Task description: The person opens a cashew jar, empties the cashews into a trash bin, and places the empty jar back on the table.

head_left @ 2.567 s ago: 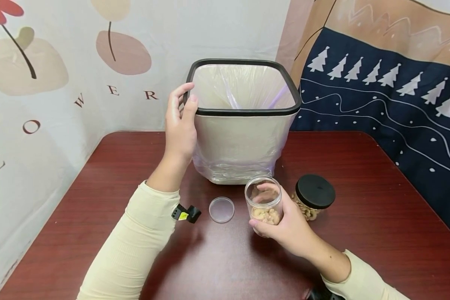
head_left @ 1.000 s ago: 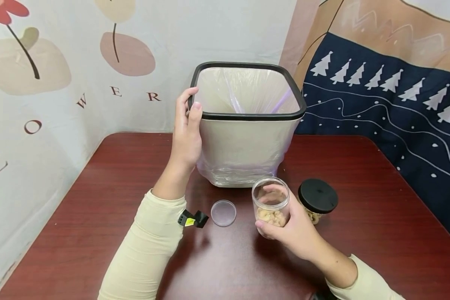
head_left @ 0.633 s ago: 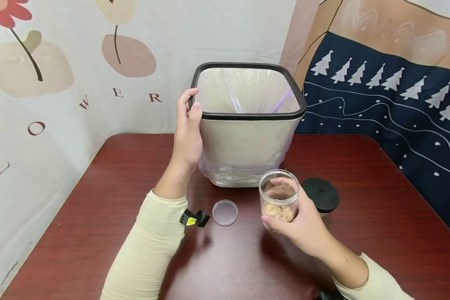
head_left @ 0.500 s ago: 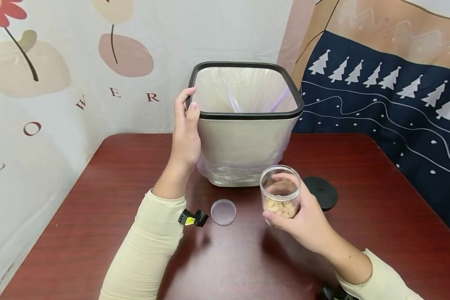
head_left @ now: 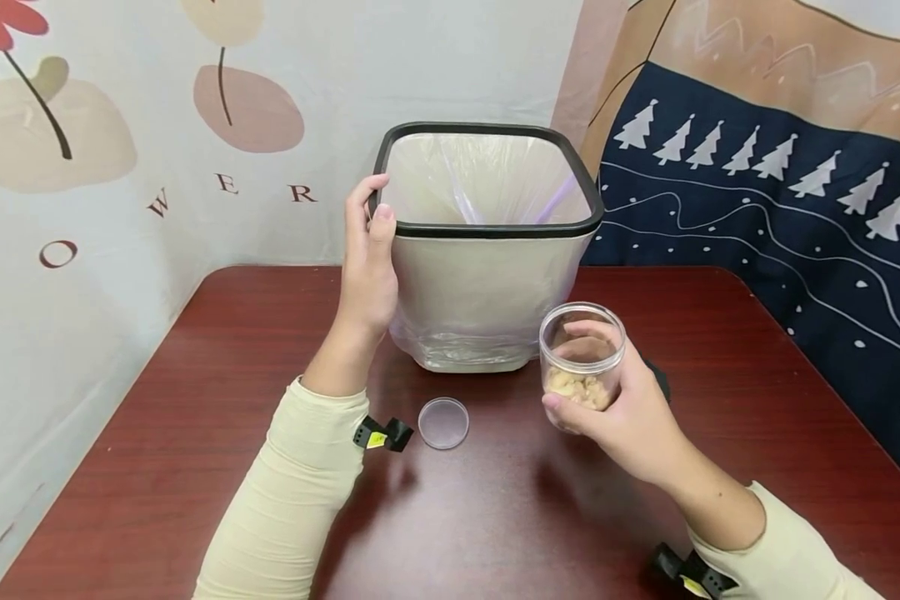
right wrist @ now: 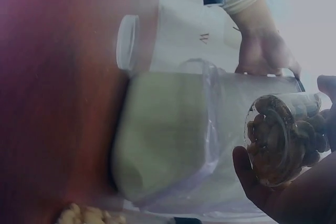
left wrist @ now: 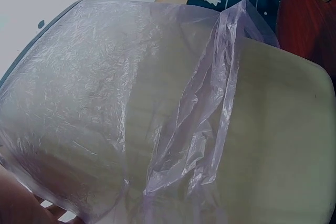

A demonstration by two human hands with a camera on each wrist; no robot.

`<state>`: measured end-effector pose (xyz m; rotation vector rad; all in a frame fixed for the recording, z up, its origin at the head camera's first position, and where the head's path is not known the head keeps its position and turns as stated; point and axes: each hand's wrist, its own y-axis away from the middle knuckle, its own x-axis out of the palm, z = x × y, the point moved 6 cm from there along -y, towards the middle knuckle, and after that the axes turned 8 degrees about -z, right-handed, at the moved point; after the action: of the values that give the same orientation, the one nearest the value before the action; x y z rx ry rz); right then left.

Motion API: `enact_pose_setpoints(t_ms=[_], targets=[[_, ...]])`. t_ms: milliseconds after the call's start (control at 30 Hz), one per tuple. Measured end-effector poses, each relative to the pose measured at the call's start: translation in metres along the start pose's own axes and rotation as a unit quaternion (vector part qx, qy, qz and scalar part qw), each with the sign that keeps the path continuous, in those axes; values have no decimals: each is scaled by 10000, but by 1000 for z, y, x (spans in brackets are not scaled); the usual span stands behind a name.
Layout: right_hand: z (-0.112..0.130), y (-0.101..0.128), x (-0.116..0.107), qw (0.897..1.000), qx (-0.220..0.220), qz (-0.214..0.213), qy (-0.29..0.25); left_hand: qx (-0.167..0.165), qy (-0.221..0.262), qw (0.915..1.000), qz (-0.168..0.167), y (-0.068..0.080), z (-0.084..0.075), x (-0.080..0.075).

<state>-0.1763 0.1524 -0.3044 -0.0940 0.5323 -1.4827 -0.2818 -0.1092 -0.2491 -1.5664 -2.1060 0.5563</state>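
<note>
Gripping from my head view, my right hand [head_left: 630, 417] wraps its fingers round a clear round plastic jar [head_left: 582, 354] with pale nuts at its bottom, lidless and lifted off the dark red wooden table [head_left: 195, 400], just in front of the beige square bin with a black rim [head_left: 487, 292]. My left hand [head_left: 367, 267] clasps that bin's near left corner, thumb and fingers at the rim. A small clear round lid [head_left: 443, 422] lies on the table between my arms. Behind the table hangs a pale flower-print cloth [head_left: 120, 167] and, to the right, a navy cloth with white trees [head_left: 757, 192].

My left wrist view shows the bin's wall [left wrist: 283, 145] under crinkled clear bag film [left wrist: 105, 103].

My right wrist view shows the jar [right wrist: 281, 135] held against my palm [right wrist: 294, 198], the bin [right wrist: 168, 129] beside it, and the other hand [right wrist: 262, 51] on the rim.
</note>
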Motion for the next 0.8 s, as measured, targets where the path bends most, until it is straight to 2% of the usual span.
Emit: enact_pose_setpoints(t_ms=[400, 800], targets=[[17, -17, -17, 9989, -196, -308, 281, 67, 32, 10000, -56, -1, -1, 1], [25, -26, -25, 9991, -217, -345, 97, 81, 96, 9999, -22, 0, -2, 1]])
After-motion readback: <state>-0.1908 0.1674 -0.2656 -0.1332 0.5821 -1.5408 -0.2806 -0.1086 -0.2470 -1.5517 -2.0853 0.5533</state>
